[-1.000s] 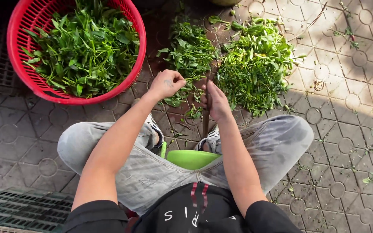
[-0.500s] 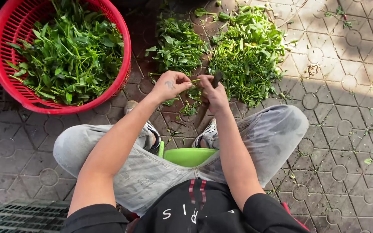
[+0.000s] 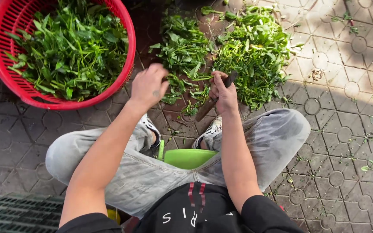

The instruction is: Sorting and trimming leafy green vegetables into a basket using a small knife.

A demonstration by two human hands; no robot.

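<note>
On the far left of the paving sits our red basket [image 3: 3, 82], heaped with leafy greens [image 3: 70, 47], and it has slid further into view than a second ago as our head tips that way. Our left hand [image 3: 148, 85] has pulled left, away from the right, fingers curled loosely; whether it grips a stem we cannot tell. Between the hands lie loose sprigs [image 3: 182, 51] on the floor. Our right hand [image 3: 224, 92] stays clamped on a dark knife handle [image 3: 229, 80], blade [image 3: 204, 112] angled down toward us. Further right spreads the trimmed pile [image 3: 255, 51]. Both forearms reach out over bent knees, above a green stool [image 3: 188, 157].
</note>
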